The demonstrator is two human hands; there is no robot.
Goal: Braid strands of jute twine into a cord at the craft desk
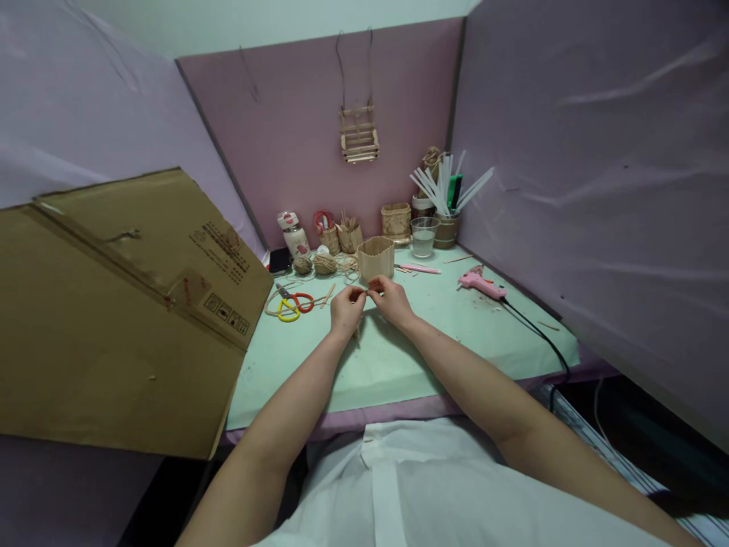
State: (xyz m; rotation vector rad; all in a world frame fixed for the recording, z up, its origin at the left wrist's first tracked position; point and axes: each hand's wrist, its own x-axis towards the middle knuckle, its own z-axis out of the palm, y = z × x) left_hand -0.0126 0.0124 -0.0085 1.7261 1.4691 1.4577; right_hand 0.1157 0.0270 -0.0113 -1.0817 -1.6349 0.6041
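My left hand (348, 308) and my right hand (390, 298) meet fingertip to fingertip over the middle of the table, both closed in a pinch. Between them is a thin tan strand that looks like twine; its tail (358, 332) shows just below my left wrist. Right behind my fingers stands a box made of wooden craft sticks (376, 260). To the left lie scissors with red and yellow handles (296, 304), a loop of cord and a small stick (328, 295). Two balls of twine (325, 264) rest behind them.
A pink glue gun (481, 283) lies at right, its black cord running off the table edge. A cup of water (423, 239), a pot of white glue sticks (446, 232) and a bottle (294, 235) line the back. A large cardboard sheet (130, 319) leans at left.
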